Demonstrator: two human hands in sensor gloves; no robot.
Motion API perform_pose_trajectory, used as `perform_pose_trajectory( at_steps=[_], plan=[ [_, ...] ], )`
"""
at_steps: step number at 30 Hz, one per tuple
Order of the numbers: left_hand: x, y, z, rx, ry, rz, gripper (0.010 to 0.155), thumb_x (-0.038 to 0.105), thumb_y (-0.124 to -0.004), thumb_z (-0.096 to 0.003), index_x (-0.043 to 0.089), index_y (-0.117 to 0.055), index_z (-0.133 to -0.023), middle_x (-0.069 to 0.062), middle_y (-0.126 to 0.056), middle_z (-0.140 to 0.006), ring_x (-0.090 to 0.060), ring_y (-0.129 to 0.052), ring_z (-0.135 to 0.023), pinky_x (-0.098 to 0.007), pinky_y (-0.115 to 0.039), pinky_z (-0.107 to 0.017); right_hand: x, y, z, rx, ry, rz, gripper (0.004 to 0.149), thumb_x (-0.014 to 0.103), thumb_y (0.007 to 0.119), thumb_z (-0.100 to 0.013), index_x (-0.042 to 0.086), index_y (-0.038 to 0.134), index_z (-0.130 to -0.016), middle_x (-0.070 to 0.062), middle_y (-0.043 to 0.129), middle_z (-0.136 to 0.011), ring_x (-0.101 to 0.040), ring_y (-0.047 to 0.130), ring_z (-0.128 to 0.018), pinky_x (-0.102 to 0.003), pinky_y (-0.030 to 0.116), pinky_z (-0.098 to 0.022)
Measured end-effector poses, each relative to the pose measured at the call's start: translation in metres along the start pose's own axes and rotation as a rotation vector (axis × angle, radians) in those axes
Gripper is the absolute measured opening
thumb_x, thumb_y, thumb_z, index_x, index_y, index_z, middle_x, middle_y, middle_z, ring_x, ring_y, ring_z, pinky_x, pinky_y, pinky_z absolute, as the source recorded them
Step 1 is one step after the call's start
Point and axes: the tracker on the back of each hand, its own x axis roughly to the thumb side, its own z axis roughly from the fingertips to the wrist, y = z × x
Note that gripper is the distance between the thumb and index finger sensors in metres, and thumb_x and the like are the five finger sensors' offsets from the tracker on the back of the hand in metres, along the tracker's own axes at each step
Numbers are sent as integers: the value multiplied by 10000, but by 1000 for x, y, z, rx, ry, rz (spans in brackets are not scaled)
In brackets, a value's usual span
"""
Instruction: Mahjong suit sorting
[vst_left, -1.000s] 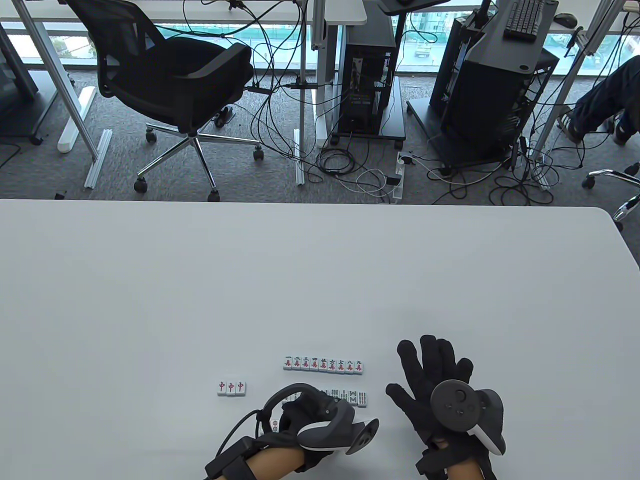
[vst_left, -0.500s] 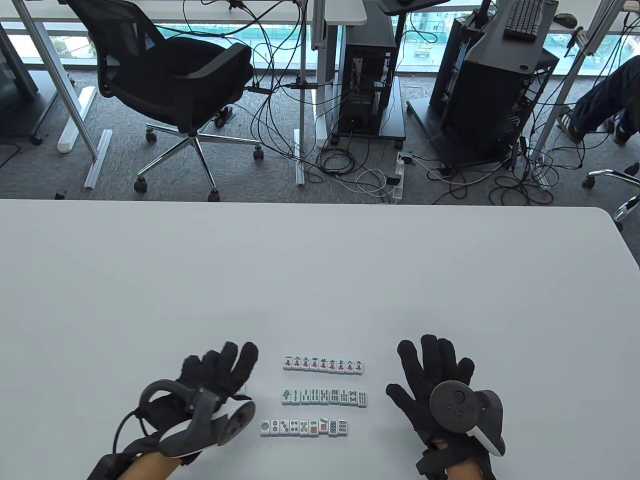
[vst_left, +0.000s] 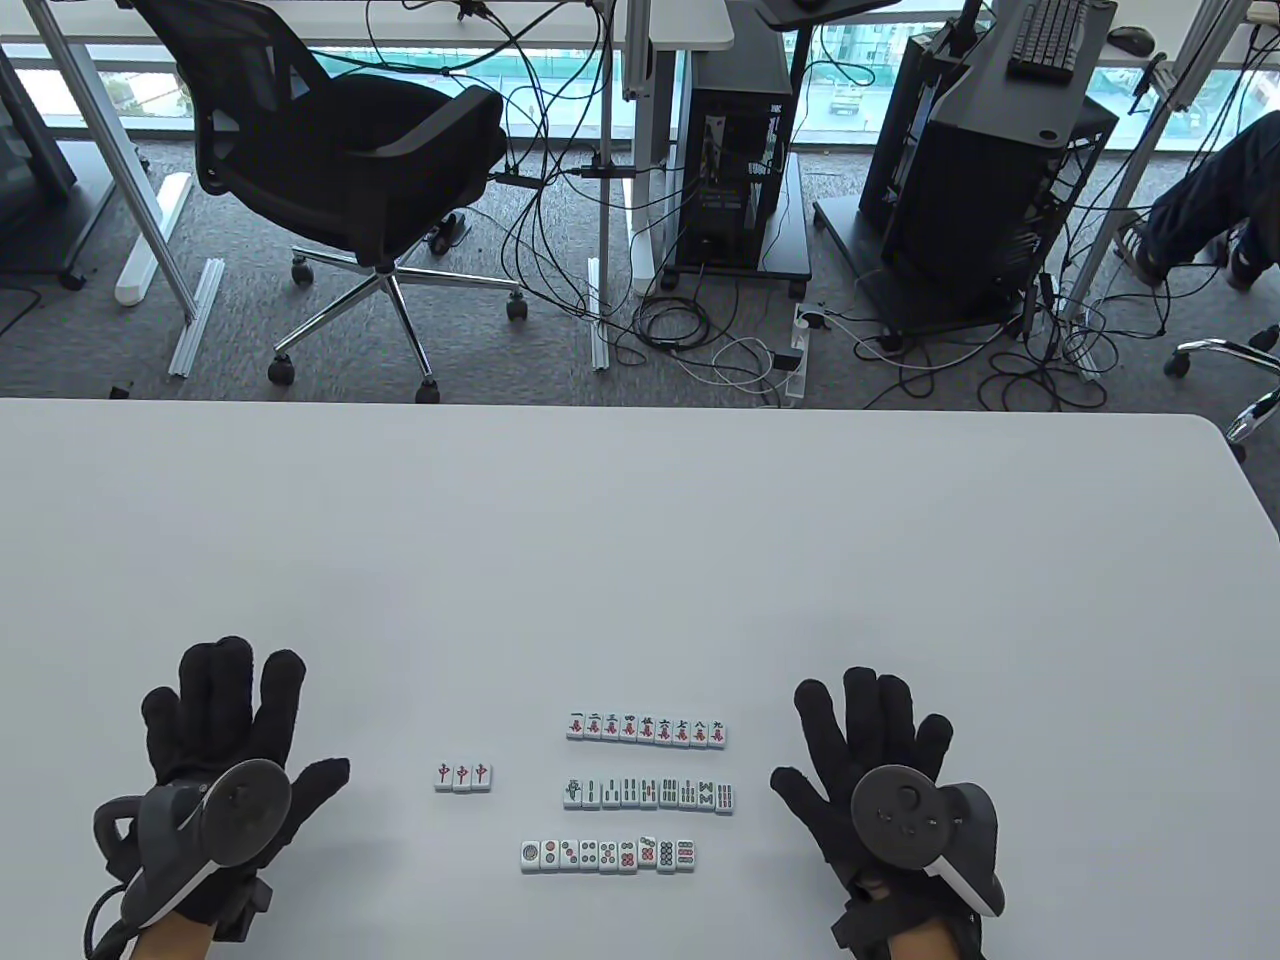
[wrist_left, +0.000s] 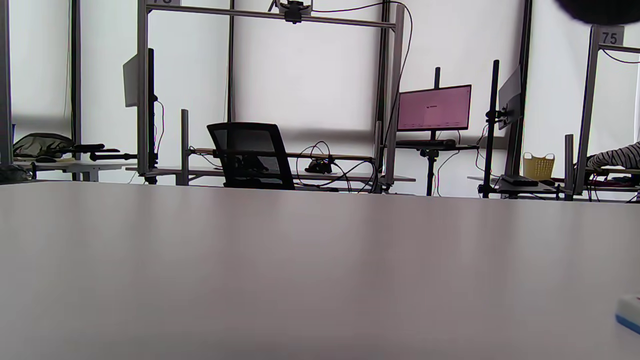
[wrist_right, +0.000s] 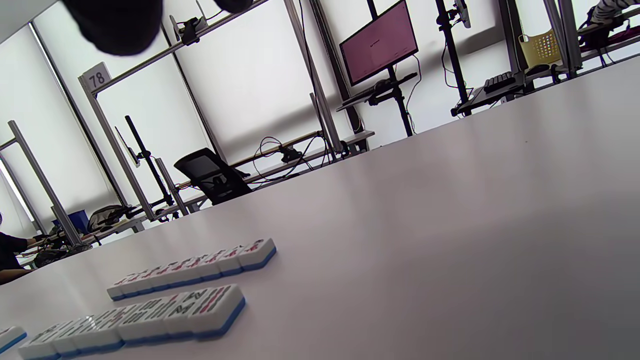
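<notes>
Mahjong tiles lie face up in rows near the front of the white table (vst_left: 640, 560). The far row (vst_left: 647, 729) shows red character tiles, the middle row (vst_left: 648, 794) bamboo tiles, the near row (vst_left: 608, 854) circle tiles. Three red-dragon tiles (vst_left: 463, 775) sit apart to the left. My left hand (vst_left: 225, 715) lies flat with spread fingers, well left of all tiles. My right hand (vst_left: 865, 735) lies flat with spread fingers, right of the rows. Neither holds a tile. The right wrist view shows the character row (wrist_right: 195, 269) and the bamboo row (wrist_right: 135, 322). One tile edge (wrist_left: 629, 312) shows in the left wrist view.
Beyond the table's far edge stand a black office chair (vst_left: 340, 170), computer towers (vst_left: 735, 150) and loose cables (vst_left: 720, 350) on the floor. A seated person's leg (vst_left: 1215, 195) shows at the far right. The wrist views show monitors and desk frames across the room.
My left hand left the circle row, swept left past the red-dragon tiles and now lies flat and spread at the far left. The circle row is uncovered. My right hand stayed put.
</notes>
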Motion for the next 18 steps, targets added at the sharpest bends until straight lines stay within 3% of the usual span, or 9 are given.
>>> perform_pose_trajectory(
  at_steps=[9, 18],
  plan=[
    [-14, -15, -4, -63, 60, 49, 1000, 785, -610, -315, 410, -7, -1019, 69, 167, -1084, -233, 133, -1092, -620, -52, -784, -14, -6, -1, -79, 78, 68, 743, 593, 600, -526, 371, 195, -1109, -71, -22, -1156, -355, -106, -1007, -672, -27, -666],
    [-18, -15, -5, -44, 64, 102, 979, 782, -613, -319, 416, -54, -1034, 74, 142, -1098, -234, 116, -1102, -623, -52, -782, -18, -4, -2, -93, 95, 82, 749, 599, 589, -527, 379, 157, -1098, -62, -52, -1146, -348, -126, -999, -670, -33, -664]
  ],
)
